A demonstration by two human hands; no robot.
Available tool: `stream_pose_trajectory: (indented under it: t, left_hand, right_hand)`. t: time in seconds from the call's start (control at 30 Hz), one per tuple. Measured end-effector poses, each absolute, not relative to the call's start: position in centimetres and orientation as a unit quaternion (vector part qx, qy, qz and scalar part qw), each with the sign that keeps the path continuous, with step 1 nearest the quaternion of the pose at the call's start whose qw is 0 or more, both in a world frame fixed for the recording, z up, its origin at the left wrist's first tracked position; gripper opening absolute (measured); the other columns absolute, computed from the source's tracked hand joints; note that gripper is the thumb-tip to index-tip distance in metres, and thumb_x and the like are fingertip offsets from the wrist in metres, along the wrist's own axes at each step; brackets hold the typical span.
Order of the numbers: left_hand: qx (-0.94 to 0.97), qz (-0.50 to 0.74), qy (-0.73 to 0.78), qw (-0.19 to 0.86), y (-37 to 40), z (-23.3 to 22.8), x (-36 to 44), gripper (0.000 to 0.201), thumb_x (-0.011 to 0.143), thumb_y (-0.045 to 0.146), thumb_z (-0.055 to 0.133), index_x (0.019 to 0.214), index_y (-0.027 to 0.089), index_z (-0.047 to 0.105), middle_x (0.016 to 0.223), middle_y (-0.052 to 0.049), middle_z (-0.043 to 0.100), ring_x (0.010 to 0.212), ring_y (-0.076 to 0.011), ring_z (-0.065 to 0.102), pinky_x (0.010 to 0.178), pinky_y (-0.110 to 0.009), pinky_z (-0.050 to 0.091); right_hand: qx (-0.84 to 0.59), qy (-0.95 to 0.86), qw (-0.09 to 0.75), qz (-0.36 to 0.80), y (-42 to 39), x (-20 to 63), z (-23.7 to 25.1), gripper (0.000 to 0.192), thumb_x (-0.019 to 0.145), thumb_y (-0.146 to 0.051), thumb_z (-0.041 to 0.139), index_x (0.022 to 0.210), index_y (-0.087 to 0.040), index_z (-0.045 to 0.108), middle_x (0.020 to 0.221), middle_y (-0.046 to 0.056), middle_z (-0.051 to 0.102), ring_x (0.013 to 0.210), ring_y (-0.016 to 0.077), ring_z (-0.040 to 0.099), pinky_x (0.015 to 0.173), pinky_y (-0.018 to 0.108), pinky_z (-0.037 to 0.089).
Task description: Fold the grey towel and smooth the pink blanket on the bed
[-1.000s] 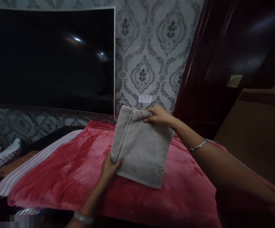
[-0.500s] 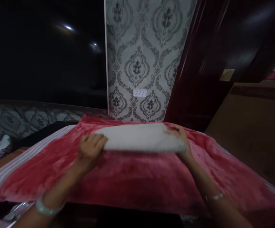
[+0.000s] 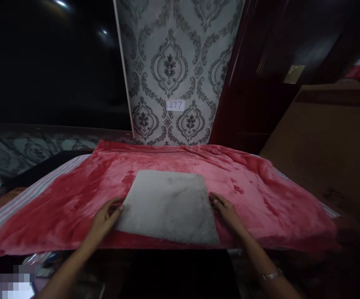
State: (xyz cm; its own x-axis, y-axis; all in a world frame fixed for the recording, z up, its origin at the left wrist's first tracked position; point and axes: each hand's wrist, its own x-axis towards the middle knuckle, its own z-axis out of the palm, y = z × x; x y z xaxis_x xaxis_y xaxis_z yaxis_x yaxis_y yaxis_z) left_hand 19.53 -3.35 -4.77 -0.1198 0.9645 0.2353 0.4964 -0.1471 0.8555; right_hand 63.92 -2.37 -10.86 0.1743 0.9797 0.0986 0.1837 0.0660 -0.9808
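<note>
grey towel (image 3: pixel 170 205) flat, folded, at near edge of red blanket (image 3: pixel 260 199) | left hand (image 3: pixel 103 218) and right hand (image 3: pixel 226 209) loosely spread, fingertips on its side edges | risk: plush blanket slides, towel slips off near edge
</note>
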Motion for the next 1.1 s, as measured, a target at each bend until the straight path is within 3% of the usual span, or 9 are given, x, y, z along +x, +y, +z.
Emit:
stream_pose_trajectory:
  t: [0.1,0.2,0.37,0.57,0.73,0.83,0.9,0.97,1.1]
  left_hand:
    - [0.506,0.437,0.621,0.409,-1.0,-3.5,19.5,0.061,0.054,0.056,0.08,0.102,0.018,0.071,0.102,-0.011,0.076,0.099,-0.0308,0.069,0.08,-0.037,0.056]
    - [0.477,0.42,0.592,0.496,1.0,-2.9,20.2,0.069,0.054,0.052,0.084,0.111,0.015,0.069,0.102,-0.011,0.075,0.091,-0.0276,0.071,0.073,-0.034,0.056]
    - [0.467,0.419,0.578,0.522,3.8,-3.1,21.6,0.078,0.066,0.043,0.081,0.135,0.015,0.057,0.109,-0.012,0.074,0.091,-0.0242,0.071,0.08,-0.035,0.057]
    - [0.524,0.427,0.523,0.519,4.8,-2.8,22.2,0.104,0.064,0.039,0.081,0.155,0.023,0.035,0.147,-0.015,0.055,0.116,-0.0273,0.066,0.094,-0.038,0.056]
    - [0.579,0.474,0.493,0.444,5.2,0.9,22.6,0.095,0.067,0.039,0.078,0.153,0.025,0.04,0.145,-0.013,0.058,0.129,-0.0305,0.058,0.1,-0.039,0.053]
    - [0.562,0.496,0.484,0.452,5.9,2.5,23.4,0.096,0.069,0.037,0.079,0.154,0.028,0.037,0.133,-0.011,0.066,0.114,-0.0274,0.067,0.093,-0.038,0.056]
    - [0.533,0.484,0.501,0.481,6.3,2.1,24.1,0.098,0.068,0.038,0.081,0.154,0.027,0.035,0.123,-0.01,0.071,0.101,-0.0262,0.071,0.086,-0.039,0.058]
    - [0.495,0.451,0.547,0.502,6.5,0.6,24.5,0.094,0.066,0.041,0.083,0.148,0.021,0.043,0.112,-0.012,0.074,0.095,-0.0273,0.072,0.082,-0.039,0.059]
    - [0.452,0.405,0.575,0.549,6.6,-3.0,24.0,0.062,0.068,0.051,0.08,0.118,0.017,0.065,0.095,-0.012,0.075,0.094,-0.0284,0.072,0.082,-0.039,0.059]
  right_hand:
    - [-0.581,-0.459,0.51,0.439,-1.1,63.4,-10.5,0.053,0.082,-0.042,0.059,0.13,-0.019,0.065,0.11,0.011,0.075,0.1,0.0252,0.072,0.096,0.045,0.056]
    - [-0.618,-0.447,0.487,0.427,0.2,62.6,-9.8,0.058,0.08,-0.04,0.063,0.133,-0.016,0.062,0.112,0.012,0.074,0.1,0.025,0.072,0.094,0.043,0.056]
    - [-0.626,-0.459,0.479,0.41,1.6,61.1,-9.4,0.07,0.077,-0.038,0.067,0.141,-0.014,0.053,0.111,0.012,0.074,0.094,0.0247,0.072,0.085,0.042,0.058]
    - [-0.58,-0.531,0.489,0.377,1.5,60.4,-8.2,0.076,0.073,-0.032,0.065,0.146,-0.019,0.048,0.125,0.011,0.07,0.106,0.0264,0.069,0.088,0.043,0.057]
    - [-0.54,-0.571,0.522,0.331,2.9,61.7,-3.1,0.079,0.074,-0.035,0.063,0.15,-0.02,0.046,0.133,0.013,0.065,0.116,0.0278,0.064,0.096,0.043,0.053]
    - [-0.529,-0.58,0.523,0.332,4.7,62.5,-1.5,0.079,0.078,-0.037,0.06,0.153,-0.02,0.041,0.133,0.012,0.065,0.109,0.0257,0.067,0.093,0.041,0.054]
    - [-0.571,-0.555,0.496,0.347,5.5,62.7,-2.3,0.076,0.081,-0.037,0.058,0.153,-0.019,0.041,0.127,0.011,0.068,0.103,0.0242,0.069,0.089,0.04,0.056]
    - [-0.625,-0.514,0.466,0.358,5.7,62.7,-4.1,0.073,0.081,-0.036,0.059,0.15,-0.016,0.045,0.12,0.012,0.071,0.1,0.0247,0.07,0.087,0.04,0.057]
    - [-0.655,-0.473,0.466,0.36,4.4,62.9,-8.0,0.07,0.078,-0.039,0.067,0.141,-0.012,0.055,0.122,0.016,0.07,0.108,0.0281,0.068,0.092,0.043,0.055]
